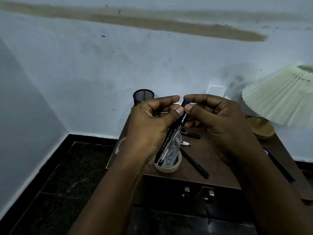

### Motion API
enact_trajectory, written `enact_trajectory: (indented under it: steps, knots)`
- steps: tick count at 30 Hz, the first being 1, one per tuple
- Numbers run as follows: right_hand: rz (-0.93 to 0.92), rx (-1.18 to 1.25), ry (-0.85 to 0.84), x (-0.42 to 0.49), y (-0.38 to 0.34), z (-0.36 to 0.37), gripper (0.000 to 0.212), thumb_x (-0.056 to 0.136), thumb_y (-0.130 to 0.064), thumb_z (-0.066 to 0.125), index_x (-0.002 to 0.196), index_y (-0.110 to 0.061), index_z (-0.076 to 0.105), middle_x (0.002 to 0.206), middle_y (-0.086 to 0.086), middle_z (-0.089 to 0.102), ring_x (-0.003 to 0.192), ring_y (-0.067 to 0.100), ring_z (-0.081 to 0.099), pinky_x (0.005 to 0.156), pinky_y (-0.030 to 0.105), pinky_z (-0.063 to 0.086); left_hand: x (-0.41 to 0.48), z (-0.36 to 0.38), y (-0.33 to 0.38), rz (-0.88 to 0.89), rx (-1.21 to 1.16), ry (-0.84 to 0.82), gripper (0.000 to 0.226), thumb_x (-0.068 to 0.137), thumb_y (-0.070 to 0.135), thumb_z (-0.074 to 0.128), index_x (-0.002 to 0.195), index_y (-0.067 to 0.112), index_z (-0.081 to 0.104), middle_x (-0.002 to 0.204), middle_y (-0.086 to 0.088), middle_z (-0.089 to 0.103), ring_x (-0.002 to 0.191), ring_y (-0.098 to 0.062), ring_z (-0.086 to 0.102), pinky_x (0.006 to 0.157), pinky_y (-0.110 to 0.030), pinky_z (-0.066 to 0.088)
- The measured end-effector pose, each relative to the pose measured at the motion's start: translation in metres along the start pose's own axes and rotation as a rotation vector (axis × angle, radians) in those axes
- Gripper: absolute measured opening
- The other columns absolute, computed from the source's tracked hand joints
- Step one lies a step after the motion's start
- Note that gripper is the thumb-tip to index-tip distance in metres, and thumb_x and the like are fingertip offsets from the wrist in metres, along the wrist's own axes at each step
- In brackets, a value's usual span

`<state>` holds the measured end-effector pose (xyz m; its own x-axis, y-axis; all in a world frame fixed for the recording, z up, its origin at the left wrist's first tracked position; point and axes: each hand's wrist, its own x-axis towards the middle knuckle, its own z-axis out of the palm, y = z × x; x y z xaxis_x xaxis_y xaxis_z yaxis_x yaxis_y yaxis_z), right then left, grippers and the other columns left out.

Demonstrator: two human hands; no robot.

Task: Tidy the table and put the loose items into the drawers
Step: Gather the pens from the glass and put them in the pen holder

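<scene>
Both hands are raised over a small brown table (211,160). My left hand (152,122) grips a bundle of pens (171,139), black and clear barrels slanting down toward me. My right hand (218,119) pinches the blue-capped top end of the bundle with thumb and forefinger. A black pen (196,162) lies on the table, another black pen (191,135) farther back, and a dark blue pen (279,167) at the right edge. A roll of tape (171,167) sits near the front edge with a cut glass (176,146) standing in it. Two drawer handles (197,194) show below the tabletop.
A black mesh pen cup (143,96) stands at the back of the table by the wall. A lamp with a pleated pale shade (281,99) and wooden base (262,128) fills the right rear. A small white item (186,143) lies mid-table. Dark tiled floor lies to the left.
</scene>
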<state>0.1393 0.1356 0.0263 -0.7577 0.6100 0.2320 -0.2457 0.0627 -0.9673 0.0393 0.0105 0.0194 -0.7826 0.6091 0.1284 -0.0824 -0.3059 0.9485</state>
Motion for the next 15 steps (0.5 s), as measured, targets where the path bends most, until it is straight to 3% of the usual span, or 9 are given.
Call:
enact_trajectory:
  steps: [5,10,15]
  knots:
    - [0.077,0.05,0.033,0.002,0.005,-0.004,0.015,0.087,-0.002,0.075,0.101,-0.007,0.079,0.086,0.018,0.078,0.066,0.027,0.069,0.062,0.029,0.058,0.001,-0.003,0.0,-0.116,-0.086,0.008,0.027,0.084,-0.005,0.078,0.106,0.009,0.077,0.088,-0.012,0.08,0.078,-0.022,0.078,0.068,-0.03,0.064]
    - [0.157,0.107,0.132,0.005,0.006,-0.009,0.012,0.086,-0.003,0.074,0.095,-0.009,0.08,0.084,0.016,0.078,0.062,0.022,0.067,0.061,0.028,0.058,0.001,-0.012,-0.004,-0.198,0.082,-0.108,0.018,0.083,0.005,0.082,0.1,0.003,0.079,0.091,-0.022,0.079,0.077,-0.031,0.075,0.077,-0.044,0.066]
    - [0.17,0.14,0.133,0.006,0.006,-0.012,0.01,0.086,-0.004,0.075,0.092,-0.011,0.08,0.084,0.014,0.078,0.063,0.021,0.067,0.062,0.028,0.058,-0.002,-0.013,-0.004,-0.294,0.207,-0.246,0.009,0.092,0.005,0.073,0.1,0.002,0.077,0.09,-0.019,0.08,0.069,-0.022,0.075,0.06,-0.029,0.064]
